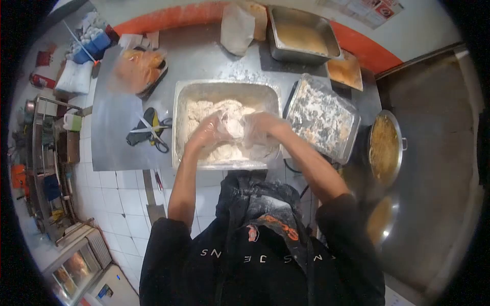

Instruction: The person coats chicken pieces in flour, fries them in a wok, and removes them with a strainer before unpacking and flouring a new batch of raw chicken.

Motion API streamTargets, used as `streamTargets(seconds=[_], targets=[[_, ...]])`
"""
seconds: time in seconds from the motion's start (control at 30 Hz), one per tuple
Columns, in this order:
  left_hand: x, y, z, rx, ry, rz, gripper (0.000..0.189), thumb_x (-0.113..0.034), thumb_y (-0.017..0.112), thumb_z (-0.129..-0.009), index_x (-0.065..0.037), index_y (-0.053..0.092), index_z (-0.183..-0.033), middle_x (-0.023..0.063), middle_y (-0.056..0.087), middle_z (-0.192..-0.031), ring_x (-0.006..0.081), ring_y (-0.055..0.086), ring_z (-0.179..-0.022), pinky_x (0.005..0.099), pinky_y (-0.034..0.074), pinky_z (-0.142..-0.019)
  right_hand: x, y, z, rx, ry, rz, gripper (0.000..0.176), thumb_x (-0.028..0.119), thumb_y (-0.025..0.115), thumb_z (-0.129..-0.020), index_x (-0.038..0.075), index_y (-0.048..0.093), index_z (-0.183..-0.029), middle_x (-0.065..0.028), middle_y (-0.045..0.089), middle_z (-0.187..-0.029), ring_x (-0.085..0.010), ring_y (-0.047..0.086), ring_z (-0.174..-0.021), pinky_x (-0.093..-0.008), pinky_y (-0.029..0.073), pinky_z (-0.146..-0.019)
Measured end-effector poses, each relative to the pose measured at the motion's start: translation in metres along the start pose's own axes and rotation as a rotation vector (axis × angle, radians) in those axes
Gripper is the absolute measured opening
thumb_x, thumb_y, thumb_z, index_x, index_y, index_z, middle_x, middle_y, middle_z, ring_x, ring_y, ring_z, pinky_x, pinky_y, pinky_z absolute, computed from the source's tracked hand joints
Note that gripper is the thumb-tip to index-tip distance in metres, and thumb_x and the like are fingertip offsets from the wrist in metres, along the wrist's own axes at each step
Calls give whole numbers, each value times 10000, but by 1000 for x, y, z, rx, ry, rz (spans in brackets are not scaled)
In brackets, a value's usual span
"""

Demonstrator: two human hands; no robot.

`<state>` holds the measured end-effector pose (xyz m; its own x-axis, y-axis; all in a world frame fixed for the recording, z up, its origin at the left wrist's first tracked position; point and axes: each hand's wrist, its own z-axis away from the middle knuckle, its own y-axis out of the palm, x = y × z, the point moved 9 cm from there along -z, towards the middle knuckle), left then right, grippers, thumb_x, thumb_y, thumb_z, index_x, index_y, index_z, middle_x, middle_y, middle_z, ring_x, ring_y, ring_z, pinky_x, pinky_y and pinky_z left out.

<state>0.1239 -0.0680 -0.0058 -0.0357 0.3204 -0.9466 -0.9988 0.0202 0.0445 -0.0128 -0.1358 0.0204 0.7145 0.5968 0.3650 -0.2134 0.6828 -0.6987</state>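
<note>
A deep metal tray [177, 107] on the steel table holds several flour-coated pieces [201, 107]. Over its middle, my left hand [210, 130] and my right hand [261, 127] wear clear plastic gloves and face each other. A white floured piece [235, 126] lies between them, its edges touched by the fingers of both hands. The fingers of each hand are curled in around it. Flour and the gloves hide the fingertips in part.
Scissors [149, 130] lie left of the tray, with a bag of orange-coloured food [138, 69] behind. A flour-dusted tray [324, 120] stands right, near a round pan [385, 148]. A deep metal container [303, 41] stands at the back.
</note>
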Motion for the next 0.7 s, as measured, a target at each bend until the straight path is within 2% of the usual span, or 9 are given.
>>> streamTargets(seconds=[0.07, 0.17, 0.27, 0.33, 0.47, 0.53, 0.57, 0.63, 0.7], targets=[[-13, -4, 9, 18, 54, -242, 769, -111, 870, -638, -2, 504, -1306, 111, 617, -1086, 200, 596, -912, 328, 501, -864, 11, -9, 18, -31, -10, -52, 643, 308, 780, -678, 63, 587, -1240, -186, 690, -1007, -287, 665, -859, -371, 518, -763], [-24, -9, 22, 16, 64, -413, 761, -134, 873, -625, -7, 517, -1286, 89, 626, -1043, 191, 591, -931, 329, 483, -879, 15, -20, 45, -119, 10, -200, 617, 243, 757, -713, 31, 558, -1258, -226, 675, -1026, -330, 665, -904, -380, 520, -786], [-29, -10, 19, 39, 23, -547, 776, -179, 884, -610, 7, 522, -1271, 106, 624, -1087, 208, 584, -999, 342, 465, -914, 23, -39, 66, -244, 99, -119, 419, 112, 616, -836, 45, 562, -1247, -210, 658, -1100, -326, 639, -1023, -412, 481, -942], [-29, -10, 15, 49, 98, -645, 716, -232, 862, -630, 17, 540, -1220, 150, 630, -1041, 254, 601, -957, 364, 479, -879, 15, -48, 87, -277, 318, -336, 419, 94, 598, -843, 43, 563, -1258, -207, 651, -1124, -323, 632, -1049, -415, 474, -967], [-31, 12, 4, -15, 366, -1001, 632, -309, 816, -676, 34, 564, -1143, 207, 648, -951, 323, 629, -893, 405, 498, -831, -4, -29, 68, -402, 150, -266, 405, 98, 616, -831, 32, 590, -1229, -188, 647, -1150, -319, 623, -1069, -412, 466, -987], [-33, 19, 6, -34, 361, -1003, 599, -307, 805, -688, 26, 569, -1127, 200, 654, -934, 332, 634, -889, 413, 501, -824, -39, -16, 55, -586, 126, -720, 396, 134, 676, -806, -3, 615, -1173, -165, 661, -1128, -312, 625, -1060, -403, 478, -969], [-37, 19, 7, -73, 352, -1001, 567, -304, 793, -700, 18, 573, -1111, 193, 660, -918, 340, 638, -885, 420, 504, -817, -37, -22, 57, -596, 129, -725, 396, 134, 676, -806, -3, 615, -1173, -165, 661, -1128, -312, 625, -1060, -403, 478, -969], [-52, 21, 16, -93, 247, -986, 563, -302, 789, -704, 4, 575, -1127, 178, 666, -924, 332, 644, -887, 421, 510, -802, 2, -46, 69, -571, 51, -30, 426, 153, 742, -778, 16, 606, -1158, -160, 669, -1054, -291, 633, -991, -388, 507, -900], [-71, 14, 26, -123, 150, -964, 560, -299, 784, -709, -11, 577, -1142, 163, 672, -930, 324, 649, -890, 421, 516, -786, 13, -67, 96, -760, 4, -41, 386, 146, 744, -790, 14, 611, -1128, -150, 672, -1037, -276, 641, -951, -391, 522, -854]])
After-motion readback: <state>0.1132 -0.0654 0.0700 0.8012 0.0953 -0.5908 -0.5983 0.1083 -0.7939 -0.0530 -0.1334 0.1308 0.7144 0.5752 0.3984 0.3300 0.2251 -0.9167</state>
